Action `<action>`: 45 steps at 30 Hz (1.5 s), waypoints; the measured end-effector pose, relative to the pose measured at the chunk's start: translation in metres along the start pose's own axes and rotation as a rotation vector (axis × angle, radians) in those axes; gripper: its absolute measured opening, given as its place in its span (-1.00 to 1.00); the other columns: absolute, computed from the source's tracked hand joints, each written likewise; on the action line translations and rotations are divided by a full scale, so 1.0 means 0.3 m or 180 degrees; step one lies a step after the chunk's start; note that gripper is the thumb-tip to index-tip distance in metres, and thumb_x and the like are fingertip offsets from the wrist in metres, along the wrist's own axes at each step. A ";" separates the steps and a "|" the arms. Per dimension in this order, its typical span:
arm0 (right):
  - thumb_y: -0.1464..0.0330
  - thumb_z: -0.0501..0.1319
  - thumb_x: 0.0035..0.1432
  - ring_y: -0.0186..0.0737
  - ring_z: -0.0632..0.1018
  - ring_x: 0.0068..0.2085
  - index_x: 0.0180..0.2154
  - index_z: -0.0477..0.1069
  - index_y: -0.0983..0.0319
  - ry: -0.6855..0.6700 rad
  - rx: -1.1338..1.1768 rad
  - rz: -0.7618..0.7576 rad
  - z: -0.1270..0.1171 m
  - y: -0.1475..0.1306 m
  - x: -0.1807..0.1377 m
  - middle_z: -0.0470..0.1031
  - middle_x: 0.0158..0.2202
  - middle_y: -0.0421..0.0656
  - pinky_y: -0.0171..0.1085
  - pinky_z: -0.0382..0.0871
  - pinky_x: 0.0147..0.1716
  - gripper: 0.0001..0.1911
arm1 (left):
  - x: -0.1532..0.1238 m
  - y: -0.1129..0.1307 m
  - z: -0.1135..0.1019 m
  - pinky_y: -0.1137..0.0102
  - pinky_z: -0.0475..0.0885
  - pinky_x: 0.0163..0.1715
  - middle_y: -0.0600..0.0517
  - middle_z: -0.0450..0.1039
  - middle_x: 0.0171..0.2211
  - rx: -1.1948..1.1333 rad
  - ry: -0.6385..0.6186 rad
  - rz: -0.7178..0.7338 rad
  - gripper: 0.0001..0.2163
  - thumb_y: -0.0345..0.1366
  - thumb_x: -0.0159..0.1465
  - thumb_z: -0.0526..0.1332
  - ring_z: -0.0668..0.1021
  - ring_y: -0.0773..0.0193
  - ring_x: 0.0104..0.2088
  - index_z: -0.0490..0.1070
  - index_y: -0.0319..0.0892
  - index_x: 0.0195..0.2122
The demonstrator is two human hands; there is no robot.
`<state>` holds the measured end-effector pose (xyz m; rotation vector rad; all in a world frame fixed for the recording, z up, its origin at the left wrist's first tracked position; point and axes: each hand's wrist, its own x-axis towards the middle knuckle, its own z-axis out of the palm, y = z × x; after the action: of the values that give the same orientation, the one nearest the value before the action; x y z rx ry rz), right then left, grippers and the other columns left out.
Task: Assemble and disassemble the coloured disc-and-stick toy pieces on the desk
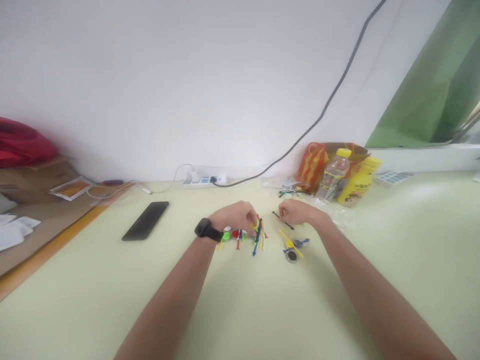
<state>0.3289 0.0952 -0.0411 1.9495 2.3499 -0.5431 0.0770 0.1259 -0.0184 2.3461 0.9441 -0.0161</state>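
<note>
My left hand, with a black watch on its wrist, is closed on a bundle of coloured plastic arrows, blue, yellow, red and green among them. Under and beside that hand lie more small pieces, including a green disc and a red disc. My right hand pinches a thin black arrow just above the table. In front of it, a yellow arrow lies across a blue arrow, and a round silver-rimmed dark disc touches them.
A black phone lies at left. Behind are a power strip, eyeglasses, a clear bottle, a yellow bottle and a red-yellow bag. A grey cable hangs along the wall. Cardboard stands far left.
</note>
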 end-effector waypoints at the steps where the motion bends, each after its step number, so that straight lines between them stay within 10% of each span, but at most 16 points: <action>1: 0.43 0.29 0.10 -0.24 0.56 -0.30 -0.28 0.59 0.24 -0.0023 0.0001 -0.0005 0.002 -0.003 0.000 0.65 -0.22 -0.10 -0.36 0.22 -0.46 -0.88 | 0.003 0.012 0.005 0.44 0.33 -0.51 0.03 0.60 -0.35 -0.0007 0.0031 0.0084 -0.65 -0.08 -0.04 0.51 0.53 0.29 -0.46 0.66 -0.17 -0.28; 8: 0.47 0.28 0.04 -0.24 0.54 -0.34 -0.33 0.58 0.25 -0.0063 0.0000 -0.0021 0.007 -0.001 0.005 0.64 -0.26 -0.08 -0.37 0.18 -0.47 -0.89 | 0.035 0.192 0.116 0.42 0.32 -0.48 0.07 0.57 -0.42 -0.0105 -0.0114 0.0981 -0.73 -0.11 0.03 0.51 0.53 0.29 -0.48 0.66 -0.12 -0.30; 15: 0.55 0.27 -0.06 -0.22 0.54 -0.37 -0.41 0.55 0.25 -0.0095 0.0098 -0.0049 -0.008 0.001 -0.015 0.64 -0.32 -0.08 -0.36 0.19 -0.50 -0.87 | 0.051 0.278 0.259 0.34 0.25 -0.48 0.01 0.55 -0.44 0.0530 0.0082 0.0878 -0.82 -0.17 0.06 0.43 0.55 0.15 -0.41 0.51 -0.13 -0.47; 28: 0.44 0.19 0.13 -0.28 0.52 -0.43 -0.40 0.33 0.20 0.0421 0.1155 -0.0662 -0.107 -0.029 -0.083 0.53 -0.43 -0.20 -0.37 0.31 -0.49 -0.94 | 0.048 0.270 0.246 0.35 0.27 -0.47 0.00 0.56 -0.32 0.0389 -0.0007 0.0766 -0.86 -0.22 0.10 0.37 0.56 0.14 -0.33 0.48 -0.11 -0.37; 36: 0.24 0.30 0.21 -0.15 0.56 -0.19 -0.20 0.43 0.21 0.1283 0.2315 -0.1045 -0.176 -0.042 -0.207 0.55 -0.22 -0.10 -0.22 0.48 -0.21 -0.81 | -0.044 0.232 0.128 0.44 0.36 -0.48 0.07 0.50 -0.40 -0.1108 0.0583 0.0769 -0.78 -0.21 0.13 0.42 0.54 0.30 -0.42 0.45 -0.15 -0.29; 45: -0.03 0.14 0.36 -0.30 0.32 -0.47 -0.13 0.44 0.18 0.1390 0.3442 -0.0727 0.075 -0.105 -0.294 0.25 -0.45 -0.27 -0.28 0.28 -0.47 -0.59 | -0.283 0.104 0.300 0.35 0.58 -0.24 -0.06 0.61 -0.21 -0.2723 0.1168 -0.0019 -0.64 -0.11 0.14 0.49 0.65 0.19 -0.24 0.55 -0.17 -0.11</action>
<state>0.3128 0.0007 -0.0325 2.2883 2.8760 -1.9029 0.0517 0.0068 -0.0564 1.5629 0.8831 0.6968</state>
